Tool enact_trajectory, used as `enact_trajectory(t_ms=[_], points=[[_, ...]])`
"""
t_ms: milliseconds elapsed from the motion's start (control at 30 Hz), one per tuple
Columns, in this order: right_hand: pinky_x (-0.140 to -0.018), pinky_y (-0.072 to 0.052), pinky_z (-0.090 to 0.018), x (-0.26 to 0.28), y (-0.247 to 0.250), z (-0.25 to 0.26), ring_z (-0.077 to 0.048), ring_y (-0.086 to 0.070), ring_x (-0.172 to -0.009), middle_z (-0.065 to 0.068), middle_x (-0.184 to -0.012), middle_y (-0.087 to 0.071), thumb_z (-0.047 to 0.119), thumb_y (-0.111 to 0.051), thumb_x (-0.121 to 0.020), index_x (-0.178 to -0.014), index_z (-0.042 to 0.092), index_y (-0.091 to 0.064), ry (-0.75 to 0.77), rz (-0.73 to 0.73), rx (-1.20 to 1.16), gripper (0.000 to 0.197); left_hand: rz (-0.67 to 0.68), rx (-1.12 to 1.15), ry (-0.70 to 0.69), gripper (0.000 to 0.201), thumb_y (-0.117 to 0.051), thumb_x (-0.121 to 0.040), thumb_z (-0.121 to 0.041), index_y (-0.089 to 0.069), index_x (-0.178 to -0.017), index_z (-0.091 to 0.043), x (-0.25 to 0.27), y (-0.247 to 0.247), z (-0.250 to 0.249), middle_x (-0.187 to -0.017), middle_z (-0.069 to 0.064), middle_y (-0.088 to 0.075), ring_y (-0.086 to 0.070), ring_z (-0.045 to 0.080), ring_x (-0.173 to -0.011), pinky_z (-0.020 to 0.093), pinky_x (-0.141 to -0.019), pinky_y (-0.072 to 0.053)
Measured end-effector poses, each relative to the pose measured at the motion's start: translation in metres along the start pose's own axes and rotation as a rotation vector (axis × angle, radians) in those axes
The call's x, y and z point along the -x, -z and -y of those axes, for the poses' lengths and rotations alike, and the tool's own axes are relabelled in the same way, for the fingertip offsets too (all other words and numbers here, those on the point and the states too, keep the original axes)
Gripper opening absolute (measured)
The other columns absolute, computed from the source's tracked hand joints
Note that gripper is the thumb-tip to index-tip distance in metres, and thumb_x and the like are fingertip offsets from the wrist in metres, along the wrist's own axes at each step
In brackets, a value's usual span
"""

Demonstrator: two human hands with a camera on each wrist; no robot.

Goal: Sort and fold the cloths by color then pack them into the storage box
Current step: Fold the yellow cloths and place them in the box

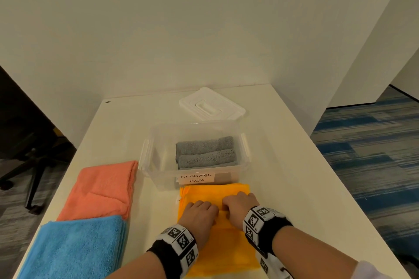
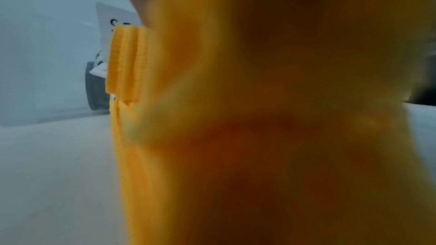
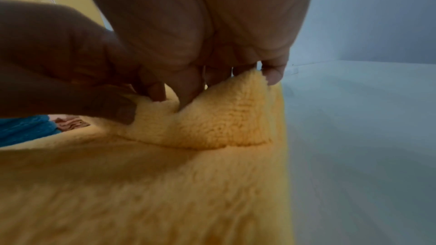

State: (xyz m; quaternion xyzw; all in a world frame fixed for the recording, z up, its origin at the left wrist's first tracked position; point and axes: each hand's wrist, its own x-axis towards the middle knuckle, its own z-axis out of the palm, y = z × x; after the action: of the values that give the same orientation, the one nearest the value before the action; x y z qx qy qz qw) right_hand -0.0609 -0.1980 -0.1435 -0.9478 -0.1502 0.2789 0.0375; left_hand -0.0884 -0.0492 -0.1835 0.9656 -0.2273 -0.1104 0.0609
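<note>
The head camera looks down and forward over the table point(image 1: 294, 165). Each wrist camera sits low and very close against the yellow cloth point(image 1: 217, 192), the one surface all three views share.

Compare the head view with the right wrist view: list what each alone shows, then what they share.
Head view only: the storage box holding grey cloths, its lid behind it, and the left hand on the yellow cloth.

Right wrist view only: the right hand's fingers pinching up a fold of the yellow cloth.

Both: the right hand, the yellow cloth, the blue cloth, the orange cloth and the table.
</note>
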Motion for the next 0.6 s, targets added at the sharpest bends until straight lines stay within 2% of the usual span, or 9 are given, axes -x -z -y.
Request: enact_trajectory(t_ms=[67, 133, 233, 267, 333, 400, 433, 533, 600], points=[[-0.091, -0.036, -0.038, -0.003, -0.005, -0.003, -0.029, -0.052, -0.103, -0.006, -0.099, -0.056, 0.016, -0.04, -0.097, -0.097, 0.023, -0.044, 0.015, -0.065, -0.023, 0.008, 0.024, 0.02, 0.057, 0.024, -0.038, -0.097, -0.016, -0.046, -0.119, -0.021, -0.007, 0.004, 0.0, -0.122, -0.001, -0.053, -0.046, 0.022, -0.113, 0.034, -0.098, -0.031], [-0.081, -0.039, -0.038, -0.003, -0.012, -0.003, -0.028, -0.055, -0.097, -0.006, -0.096, -0.058, 0.015, -0.046, -0.093, -0.099, 0.022, -0.049, 0.054, -0.229, 0.019, 0.009, 0.063, 0.051, 0.107, 0.022, -0.04, -0.094, -0.014, -0.045, -0.114, -0.021, -0.012, 0.008, 0.002, -0.116, -0.001, -0.056, -0.05, 0.021, -0.108, 0.034, -0.096, -0.033], [-0.06, -0.049, -0.031, -0.003, -0.033, -0.003, -0.019, -0.06, -0.068, 0.004, -0.073, -0.06, 0.022, -0.078, -0.065, -0.082, 0.025, -0.065, 0.173, -0.393, 0.169, 0.022, 0.108, 0.068, 0.152, 0.022, -0.046, -0.089, -0.013, -0.041, -0.11, -0.02, -0.02, 0.01, 0.005, -0.102, -0.002, -0.06, -0.056, 0.022, -0.096, 0.034, -0.09, -0.036], [-0.056, -0.049, -0.027, -0.003, -0.039, -0.004, -0.016, -0.059, -0.062, 0.007, -0.067, -0.059, 0.025, -0.081, -0.058, -0.077, 0.027, -0.066, 0.205, -0.434, 0.191, 0.025, 0.117, 0.093, 0.168, 0.023, -0.047, -0.088, -0.013, -0.04, -0.108, -0.021, -0.022, 0.012, 0.005, -0.097, -0.004, -0.06, -0.057, 0.02, -0.091, 0.034, -0.089, -0.037], [-0.056, -0.048, -0.023, 0.0, -0.046, -0.007, -0.013, -0.056, -0.061, 0.01, -0.068, -0.058, 0.027, -0.068, -0.067, -0.074, 0.029, -0.064, 0.276, -0.495, 0.224, 0.008, 0.141, 0.155, 0.202, 0.022, -0.047, -0.088, -0.013, -0.038, -0.103, -0.025, -0.025, 0.015, 0.006, -0.088, -0.008, -0.06, -0.057, 0.018, -0.082, 0.034, -0.09, -0.037], [-0.058, -0.048, -0.022, 0.004, -0.049, -0.012, -0.012, -0.055, -0.064, 0.011, -0.07, -0.058, 0.026, -0.043, -0.076, -0.074, 0.03, -0.063, 0.312, -0.506, 0.236, 0.02, 0.188, 0.196, 0.225, 0.022, -0.048, -0.087, -0.011, -0.039, -0.098, -0.027, -0.029, 0.018, 0.008, -0.092, -0.009, -0.063, -0.058, 0.016, -0.086, 0.034, -0.093, -0.035], [-0.059, -0.048, -0.022, 0.003, -0.051, -0.014, -0.011, -0.055, -0.065, 0.012, -0.071, -0.058, 0.025, -0.037, -0.076, -0.073, 0.031, -0.063, 0.312, -0.52, 0.249, 0.027, 0.208, 0.205, 0.23, 0.022, -0.048, -0.086, -0.01, -0.041, -0.097, -0.028, -0.031, 0.02, 0.008, -0.095, -0.009, -0.064, -0.058, 0.016, -0.09, 0.034, -0.094, -0.034], [-0.058, -0.048, -0.024, -0.002, -0.047, -0.015, -0.011, -0.055, -0.063, 0.013, -0.066, -0.056, 0.024, -0.036, -0.074, -0.068, 0.032, -0.062, 0.243, -0.488, 0.23, 0.028, 0.21, 0.196, 0.227, 0.023, -0.046, -0.086, -0.008, -0.043, -0.095, -0.028, -0.032, 0.025, 0.004, -0.1, -0.006, -0.063, -0.058, 0.018, -0.094, 0.035, -0.094, -0.033], [-0.057, -0.049, -0.026, -0.003, -0.036, -0.008, -0.011, -0.055, -0.062, 0.014, -0.062, -0.055, 0.026, -0.053, -0.069, -0.065, 0.032, -0.06, 0.201, -0.458, 0.168, 0.01, 0.173, 0.079, 0.21, 0.021, -0.046, -0.086, -0.008, -0.044, -0.1, -0.025, -0.025, 0.026, -0.004, -0.106, -0.002, -0.059, -0.053, 0.021, -0.102, 0.038, -0.097, -0.033]])
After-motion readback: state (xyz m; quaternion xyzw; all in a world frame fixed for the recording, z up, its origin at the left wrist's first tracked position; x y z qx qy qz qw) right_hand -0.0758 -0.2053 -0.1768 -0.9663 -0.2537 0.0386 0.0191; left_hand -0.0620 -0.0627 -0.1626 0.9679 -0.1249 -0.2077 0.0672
